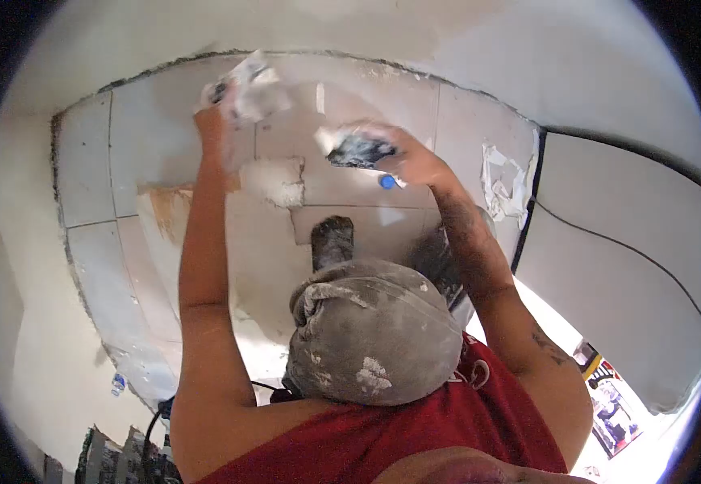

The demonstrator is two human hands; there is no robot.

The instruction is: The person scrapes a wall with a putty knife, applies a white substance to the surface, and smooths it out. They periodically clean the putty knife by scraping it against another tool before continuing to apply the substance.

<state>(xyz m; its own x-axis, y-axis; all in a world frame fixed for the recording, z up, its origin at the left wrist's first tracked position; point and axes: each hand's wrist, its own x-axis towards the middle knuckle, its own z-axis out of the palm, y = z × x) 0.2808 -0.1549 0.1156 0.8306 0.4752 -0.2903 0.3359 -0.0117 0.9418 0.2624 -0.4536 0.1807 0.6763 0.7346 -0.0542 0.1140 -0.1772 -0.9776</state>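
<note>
My left hand [215,103] is raised over the far left floor tiles, fingers closed on a crumpled whitish sheet [260,90] with dark marks, smeared by motion. To its right, my right hand [403,153] is closed round a dark, crumpled piece with pale edges [360,151]; its exact kind I cannot tell. Just below that hand, in this view, shows a small blue cap [386,182]. My bent knee, in dusty grey trousers [374,339], fills the middle, with a dark, dusty shoe [332,242] beyond it.
Large pale tiles [366,194] cover the floor up to rough-edged walls. A broken, bare patch [266,234] lies left of the shoe. Torn white paper [503,185] lies at right, near a pale panel [616,218] crossed by a dark cable [608,250]. A small blue-and-white item [118,384] is at lower left.
</note>
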